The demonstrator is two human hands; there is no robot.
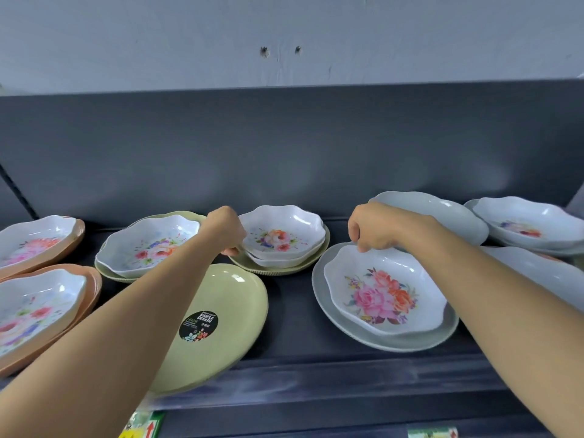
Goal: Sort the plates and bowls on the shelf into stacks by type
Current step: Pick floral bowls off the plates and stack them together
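Right hand (pixel 376 229) reaches in, fingers curled down and pinching the far rim of the large floral bowl (pixel 385 289). That bowl sits inside a grey plate (pixel 320 279) on the right half of the dark shelf (pixel 294 327).

Left hand (pixel 226 229) has its fingers curled on the left edge of the centre stack (pixel 281 238), two nested floral bowls on a green plate. Can't tell which piece it grips.

Front green plate (pixel 227 298) lies under the left forearm, with a black sticker (pixel 198 325) on it. Another floral bowl on green plate (pixel 148 245) sits left of centre. Far left: floral bowls on orange plates (pixel 91 289). Back right: a second grey plate (pixel 442 213), and a far-right floral bowl (pixel 531 222) nested on more ware.
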